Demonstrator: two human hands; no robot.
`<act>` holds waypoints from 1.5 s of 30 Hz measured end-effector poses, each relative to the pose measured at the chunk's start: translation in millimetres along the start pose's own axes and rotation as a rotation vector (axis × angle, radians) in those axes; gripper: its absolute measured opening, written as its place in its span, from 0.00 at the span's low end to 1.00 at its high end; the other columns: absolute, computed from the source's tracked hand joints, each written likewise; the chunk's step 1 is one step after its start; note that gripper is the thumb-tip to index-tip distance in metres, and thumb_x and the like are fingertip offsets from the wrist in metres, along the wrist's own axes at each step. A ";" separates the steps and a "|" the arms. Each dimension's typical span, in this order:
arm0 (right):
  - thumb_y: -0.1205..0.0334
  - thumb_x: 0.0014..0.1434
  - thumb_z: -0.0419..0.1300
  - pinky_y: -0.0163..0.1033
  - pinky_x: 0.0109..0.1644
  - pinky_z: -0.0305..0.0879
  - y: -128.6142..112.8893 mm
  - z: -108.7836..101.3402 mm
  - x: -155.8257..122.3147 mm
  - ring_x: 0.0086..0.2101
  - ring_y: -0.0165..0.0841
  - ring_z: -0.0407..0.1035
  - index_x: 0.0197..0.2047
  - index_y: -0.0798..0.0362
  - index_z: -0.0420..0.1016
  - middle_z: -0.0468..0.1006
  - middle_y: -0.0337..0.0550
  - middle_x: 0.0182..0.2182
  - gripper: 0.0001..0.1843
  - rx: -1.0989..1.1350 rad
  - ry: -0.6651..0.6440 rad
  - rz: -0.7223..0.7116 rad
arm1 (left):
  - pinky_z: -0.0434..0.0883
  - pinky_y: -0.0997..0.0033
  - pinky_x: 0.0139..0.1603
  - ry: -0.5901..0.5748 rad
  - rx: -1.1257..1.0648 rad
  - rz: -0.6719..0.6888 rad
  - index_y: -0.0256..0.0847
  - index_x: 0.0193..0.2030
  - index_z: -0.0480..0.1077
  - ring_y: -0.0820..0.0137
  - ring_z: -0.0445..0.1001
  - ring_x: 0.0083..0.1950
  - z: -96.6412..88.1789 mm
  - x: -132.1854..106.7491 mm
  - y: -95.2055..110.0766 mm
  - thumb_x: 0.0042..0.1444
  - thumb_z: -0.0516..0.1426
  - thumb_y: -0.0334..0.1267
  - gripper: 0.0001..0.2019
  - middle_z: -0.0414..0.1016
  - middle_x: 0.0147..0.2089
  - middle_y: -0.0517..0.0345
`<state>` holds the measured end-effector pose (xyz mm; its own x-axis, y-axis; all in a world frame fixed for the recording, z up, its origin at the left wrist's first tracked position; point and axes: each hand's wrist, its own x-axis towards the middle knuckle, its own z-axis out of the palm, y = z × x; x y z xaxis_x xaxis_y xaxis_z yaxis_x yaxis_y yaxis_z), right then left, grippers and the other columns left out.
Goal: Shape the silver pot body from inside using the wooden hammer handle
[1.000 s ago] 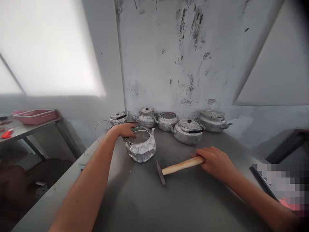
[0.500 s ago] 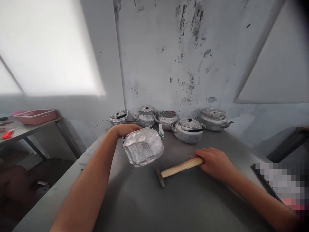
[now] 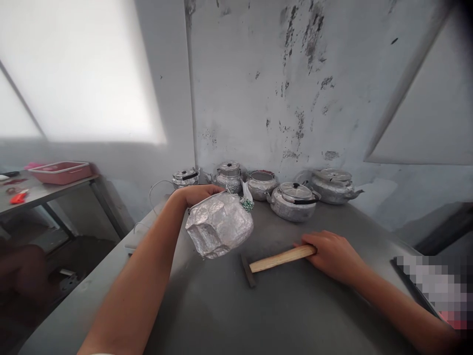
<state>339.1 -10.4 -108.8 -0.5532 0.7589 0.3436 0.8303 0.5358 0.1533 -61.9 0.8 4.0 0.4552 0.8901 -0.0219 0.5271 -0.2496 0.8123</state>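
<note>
My left hand (image 3: 197, 194) grips a dented silver kettle (image 3: 219, 224) by its rim and holds it lifted off the grey table (image 3: 288, 310), tipped so its underside faces me. A green-and-white cord hangs at the kettle's upper right. My right hand (image 3: 332, 255) is closed around the wooden handle of a hammer (image 3: 275, 260), which lies flat on the table with its dark head pointing left, just below the raised kettle.
Several more silver kettles (image 3: 291, 199) stand in a row against the stained back wall, some with lids. A second table at the left carries a pink tray (image 3: 61, 171) and small red items. A dark flat object lies at the table's right edge.
The kettle stood upright on the table a second ago; my left hand has lifted it and tipped it bottom-forward. The hammer and my right hand have stayed in place.
</note>
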 end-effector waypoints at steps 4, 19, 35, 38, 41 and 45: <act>0.52 0.67 0.54 0.39 0.33 0.53 -1.1 -1.1 -0.1 0.29 0.36 0.71 0.26 0.48 0.72 0.77 0.41 0.24 0.19 0.033 -0.013 0.011 | 0.75 0.61 0.48 -0.208 -0.068 0.030 0.46 0.50 0.80 0.55 0.79 0.48 -2.6 2.3 -5.0 0.50 0.66 0.42 0.19 0.83 0.47 0.54; 0.64 0.60 0.56 0.39 0.33 0.52 -2.5 -4.6 1.2 0.32 0.38 0.72 0.30 0.47 0.77 0.80 0.41 0.27 0.10 0.048 -0.079 0.048 | 0.71 0.61 0.53 0.446 0.787 -0.131 0.44 0.53 0.79 0.52 0.77 0.49 -9.8 10.9 -1.1 0.47 0.63 0.40 0.24 0.81 0.47 0.50; 0.64 0.62 0.54 0.39 0.35 0.52 -6.5 -10.5 2.1 0.33 0.39 0.72 0.30 0.49 0.76 0.79 0.43 0.28 0.12 0.036 -0.150 0.076 | 0.70 0.61 0.56 0.201 0.721 -0.198 0.51 0.66 0.70 0.52 0.73 0.59 1.6 -4.1 35.0 0.52 0.60 0.63 0.36 0.72 0.66 0.53; 0.63 0.62 0.54 0.39 0.35 0.52 -6.8 -10.2 2.4 0.33 0.39 0.71 0.30 0.49 0.76 0.79 0.43 0.28 0.12 0.041 -0.155 0.085 | 0.71 0.61 0.53 0.227 0.696 -0.239 0.53 0.62 0.73 0.52 0.76 0.56 0.9 -7.3 37.2 0.54 0.53 0.73 0.38 0.76 0.62 0.54; 0.64 0.61 0.55 0.39 0.34 0.51 -6.0 -9.4 2.3 0.34 0.39 0.71 0.31 0.48 0.78 0.79 0.43 0.28 0.11 0.057 -0.163 0.091 | 0.71 0.61 0.50 0.272 0.706 -0.268 0.52 0.59 0.75 0.51 0.77 0.54 1.1 -7.0 35.6 0.54 0.48 0.77 0.40 0.78 0.59 0.52; 0.64 0.60 0.55 0.39 0.34 0.51 -5.0 -8.7 1.9 0.33 0.38 0.71 0.31 0.47 0.78 0.80 0.43 0.29 0.11 0.057 -0.160 0.087 | 0.71 0.60 0.46 0.321 0.709 -0.306 0.46 0.54 0.77 0.49 0.77 0.52 2.3 -4.2 33.2 0.53 0.42 0.80 0.45 0.79 0.56 0.47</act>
<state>334.5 -14.9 -100.8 -0.4874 0.8499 0.2004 0.8726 0.4826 0.0752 -44.7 -12.1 29.7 0.0480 0.9962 0.0725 0.9697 -0.0639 0.2356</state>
